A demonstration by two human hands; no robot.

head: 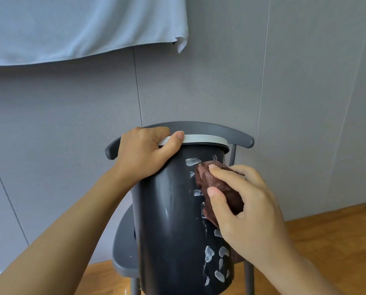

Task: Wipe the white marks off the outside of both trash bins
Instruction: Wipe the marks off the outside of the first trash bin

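Left hand [143, 152] fingers curl over the black trash bin's [173, 220] white rim; right hand [245, 209] fingers pinch a brown cloth [216, 184] against its white marks [209, 253]

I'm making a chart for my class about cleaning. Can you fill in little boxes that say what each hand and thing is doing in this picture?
bin: black trash bin with a white rim, in front of a grey chair
left hand: left hand grips the rim
right hand: right hand presses a brown cloth on the bin's side
marks: white marks remain, near the top and lower down
floor: wooden floor
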